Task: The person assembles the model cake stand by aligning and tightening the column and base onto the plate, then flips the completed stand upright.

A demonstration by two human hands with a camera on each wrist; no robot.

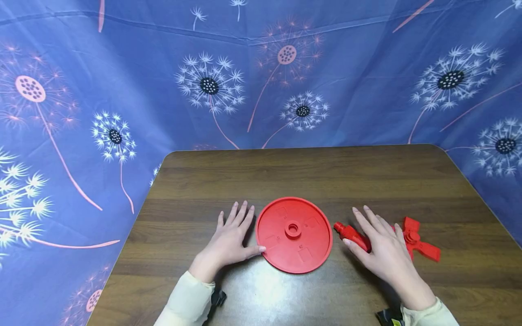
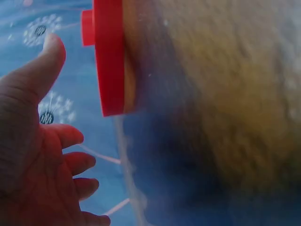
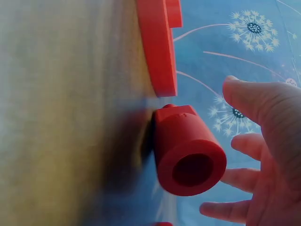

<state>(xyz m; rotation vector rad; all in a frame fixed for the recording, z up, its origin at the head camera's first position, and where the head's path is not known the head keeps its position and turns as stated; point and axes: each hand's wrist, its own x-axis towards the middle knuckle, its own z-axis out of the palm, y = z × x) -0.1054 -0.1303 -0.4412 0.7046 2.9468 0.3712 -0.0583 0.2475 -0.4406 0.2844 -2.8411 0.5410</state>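
Observation:
A round red disc [image 1: 294, 256] with a raised hub ring at its centre lies flat on the wooden table. My left hand [image 1: 229, 242] is spread beside its left edge, with the thumb tip overlapping the rim in the head view. To the right, my right hand [image 1: 384, 252] hovers with straight fingers over a red tube-like part [image 1: 350, 232], which lies on its side. The right wrist view shows the round hollow end of this tube part [image 3: 171, 150], apart from the fingers. Beyond the right hand lies a red bladed piece [image 1: 426, 250], partly hidden by that hand.
The brown wooden table [image 1: 244, 176] has rounded far corners. Behind it and at both sides hangs a blue cloth [image 1: 346, 68] with a dandelion print. Both forearms wear pale sleeves [image 1: 185, 299], with a dark wrist device [image 1: 219, 298] under the left one.

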